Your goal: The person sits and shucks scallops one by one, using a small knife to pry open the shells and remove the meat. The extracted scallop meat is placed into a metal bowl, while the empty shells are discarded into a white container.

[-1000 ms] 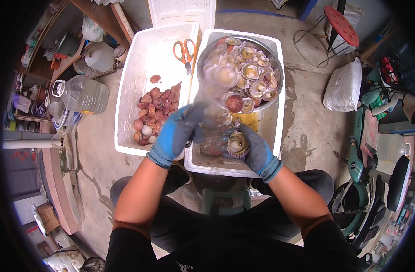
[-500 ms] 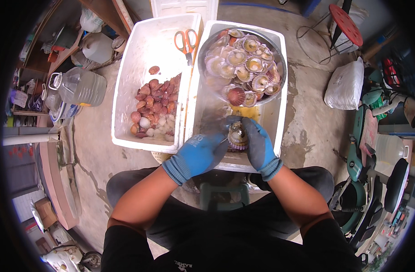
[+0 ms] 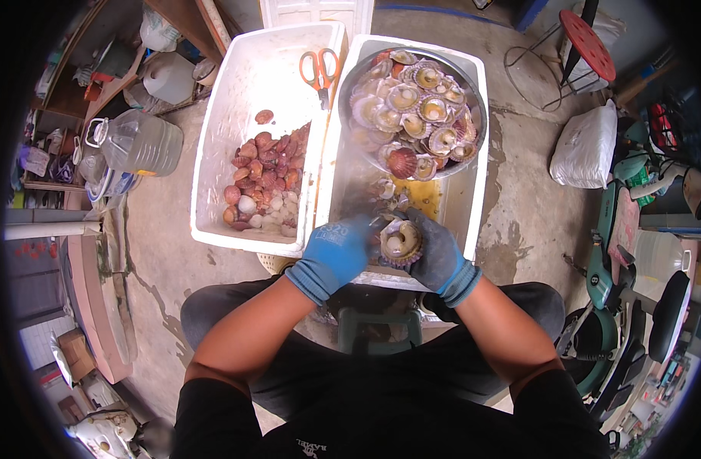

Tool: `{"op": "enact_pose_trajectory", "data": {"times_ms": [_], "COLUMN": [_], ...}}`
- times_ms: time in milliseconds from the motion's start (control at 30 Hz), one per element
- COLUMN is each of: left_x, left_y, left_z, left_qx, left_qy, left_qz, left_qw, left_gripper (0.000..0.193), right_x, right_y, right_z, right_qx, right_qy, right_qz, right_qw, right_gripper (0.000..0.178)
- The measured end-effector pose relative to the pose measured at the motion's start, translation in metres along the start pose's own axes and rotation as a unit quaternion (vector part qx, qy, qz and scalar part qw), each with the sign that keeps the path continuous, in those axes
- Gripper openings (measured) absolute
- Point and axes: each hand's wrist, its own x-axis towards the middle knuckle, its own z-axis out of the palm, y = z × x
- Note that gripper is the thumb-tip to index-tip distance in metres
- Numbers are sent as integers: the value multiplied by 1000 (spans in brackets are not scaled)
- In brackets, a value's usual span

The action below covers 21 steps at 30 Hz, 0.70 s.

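Note:
My right hand (image 3: 436, 252), in a blue and grey work glove, is closed round the side of an opened scallop (image 3: 400, 241). The shell's hollow faces up, showing pale flesh inside a ribbed purplish rim. My left hand (image 3: 339, 249), gloved alike, is at the scallop's left side with fingers curled; blur hides what they grip. Both hands are over the near end of the right white foam box (image 3: 473, 222). Beyond them, a round metal basin (image 3: 484, 130) is heaped with opened scallops (image 3: 434, 109) and rests in that box.
The left foam box (image 3: 201, 176) holds whole reddish scallops (image 3: 270, 172). Orange-handled scissors (image 3: 320, 73) lie over the wall between the boxes. Shell bits (image 3: 385, 187) and yellowish liquid (image 3: 423, 200) are beyond my hands. A green stool (image 3: 377, 329) is below me.
The scallop has turned, so its open hollow and flesh show more fully. My left hand has drawn slightly up, uncovering shell bits beyond; the view has shifted a little.

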Motion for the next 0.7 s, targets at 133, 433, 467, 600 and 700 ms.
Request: {"op": "enact_pose_trajectory", "data": {"times_ms": [133,433,467,600,700], "left_x": [7,3,2,10,15], "left_y": [-26,-7,-13,-50,-56], "left_z": [-4,5,7,12,10], "left_qx": [52,-27,7,87,12], "left_qy": [6,66,37,-28,27], "left_qz": [10,94,52,22,38], "left_qw": [999,993,998,996,999], "left_gripper": [15,11,12,16,12], "right_x": [2,11,12,14,18], "right_y": [10,25,27,31,29], "right_z": [-4,2,3,4,-2], "right_qx": [241,256,237,228,267], "right_qy": [8,57,47,58,81], "right_qz": [57,163,169,148,168], "right_qw": [969,951,955,961,946], "right_gripper": [63,62,63,65,63]}}
